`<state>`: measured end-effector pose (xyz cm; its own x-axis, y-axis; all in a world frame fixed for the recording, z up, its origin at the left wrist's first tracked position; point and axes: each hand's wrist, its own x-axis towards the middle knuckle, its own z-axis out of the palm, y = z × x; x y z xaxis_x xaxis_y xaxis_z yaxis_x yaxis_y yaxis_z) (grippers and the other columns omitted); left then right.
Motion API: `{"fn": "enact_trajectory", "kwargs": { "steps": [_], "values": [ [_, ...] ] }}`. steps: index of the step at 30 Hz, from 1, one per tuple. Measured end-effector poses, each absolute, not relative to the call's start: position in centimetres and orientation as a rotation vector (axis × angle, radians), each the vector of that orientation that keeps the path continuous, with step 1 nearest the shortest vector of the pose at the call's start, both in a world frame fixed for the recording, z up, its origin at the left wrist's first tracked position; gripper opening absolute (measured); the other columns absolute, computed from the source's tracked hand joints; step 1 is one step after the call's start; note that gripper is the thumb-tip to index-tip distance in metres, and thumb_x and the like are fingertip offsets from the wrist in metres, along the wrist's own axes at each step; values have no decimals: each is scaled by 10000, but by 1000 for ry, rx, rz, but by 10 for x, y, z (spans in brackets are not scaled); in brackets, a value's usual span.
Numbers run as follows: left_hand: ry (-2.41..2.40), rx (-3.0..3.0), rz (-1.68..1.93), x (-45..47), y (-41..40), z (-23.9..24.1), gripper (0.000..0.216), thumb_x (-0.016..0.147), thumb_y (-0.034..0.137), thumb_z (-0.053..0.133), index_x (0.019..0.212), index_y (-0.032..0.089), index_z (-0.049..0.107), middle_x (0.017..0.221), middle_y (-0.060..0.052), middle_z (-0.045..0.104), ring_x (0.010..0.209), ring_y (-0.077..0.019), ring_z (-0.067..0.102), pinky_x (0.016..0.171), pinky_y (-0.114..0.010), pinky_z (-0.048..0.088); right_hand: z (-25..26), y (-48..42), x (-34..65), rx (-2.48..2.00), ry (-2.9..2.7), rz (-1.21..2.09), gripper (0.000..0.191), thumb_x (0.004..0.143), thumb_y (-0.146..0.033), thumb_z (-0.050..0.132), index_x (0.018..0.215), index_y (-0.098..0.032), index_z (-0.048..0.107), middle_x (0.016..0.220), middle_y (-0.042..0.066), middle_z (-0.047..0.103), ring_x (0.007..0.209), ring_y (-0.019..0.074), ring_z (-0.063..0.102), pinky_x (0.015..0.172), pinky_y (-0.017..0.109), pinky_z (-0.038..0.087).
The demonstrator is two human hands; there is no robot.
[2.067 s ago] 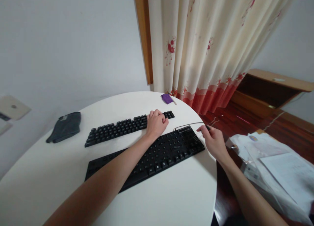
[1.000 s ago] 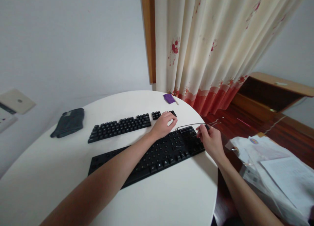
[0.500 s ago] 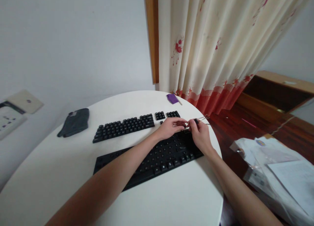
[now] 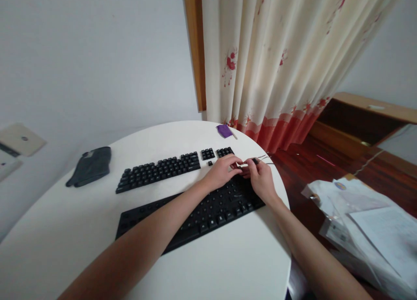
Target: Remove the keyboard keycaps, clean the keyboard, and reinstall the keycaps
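Note:
A black keyboard [image 4: 192, 224] lies slanted on the white table, partly covered by my left forearm. Many of its switches are bare, while caps remain along the front row. Over its far right end my two hands meet. My right hand [image 4: 260, 178] is closed around what looks like a wire keycap puller [image 4: 256, 161], dark at the grip, with thin wires sticking out to the right. My left hand [image 4: 224, 171] has its fingertips pinched against the right fingers; what they hold is hidden. Behind the keyboard, removed black keycaps [image 4: 159, 171] stand in rows and small blocks.
A dark cloth pouch [image 4: 93, 165] rests at the table's left. Near the back edge lies a purple item [image 4: 224, 131] with a pale stick. Beyond the table [image 4: 208, 274] are a curtain [image 4: 254, 74], a wall socket plate [image 4: 22, 139] and plastic bags [image 4: 368, 221] on the right.
The view has shifted slightly, so everything sits a little further left. My fingers have drawn closer together over the keyboard's right end; the wires still stick out to the right.

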<state>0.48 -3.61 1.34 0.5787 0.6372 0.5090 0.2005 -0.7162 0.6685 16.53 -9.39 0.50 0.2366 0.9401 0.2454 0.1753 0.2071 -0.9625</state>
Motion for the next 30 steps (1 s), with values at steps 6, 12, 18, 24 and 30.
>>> {"fn": "enact_trajectory", "kwargs": {
  "steps": [6,12,18,24,30],
  "values": [
    [721,2429,1050,5,-36,12,103,841,140,677,935,177,654,893,-19,618,816,-153,599,763,-285,504,2,-92,167,-1254,-1265,684,380,927,-519,544,847,-170,671,827,103,751,654,207,682,603,313,549],
    [737,2478,1074,5,-37,11,131,856,123,655,970,187,660,947,-27,669,885,-168,627,820,-302,507,2,-92,170,-1264,-1313,589,377,941,-489,540,864,-164,714,837,101,754,678,213,679,652,323,529],
    [717,2500,1118,5,-39,13,126,866,142,664,982,190,664,959,-33,679,914,-177,637,843,-312,509,5,-93,172,-1240,-1334,572,383,947,-472,536,927,-151,743,862,103,758,686,209,676,658,319,520],
    [771,2507,1150,5,-39,12,150,853,135,687,992,189,667,927,-28,671,889,-175,640,822,-304,510,5,-91,170,-1269,-1272,685,422,932,-512,537,994,-146,737,892,111,766,685,214,689,604,304,516],
    [761,2528,1113,5,-39,12,101,878,165,663,974,195,669,935,-25,681,896,-173,638,828,-304,505,5,-92,174,-1268,-1311,602,397,943,-476,534,941,-139,743,750,72,742,594,183,629,594,294,485]
  ]
}}
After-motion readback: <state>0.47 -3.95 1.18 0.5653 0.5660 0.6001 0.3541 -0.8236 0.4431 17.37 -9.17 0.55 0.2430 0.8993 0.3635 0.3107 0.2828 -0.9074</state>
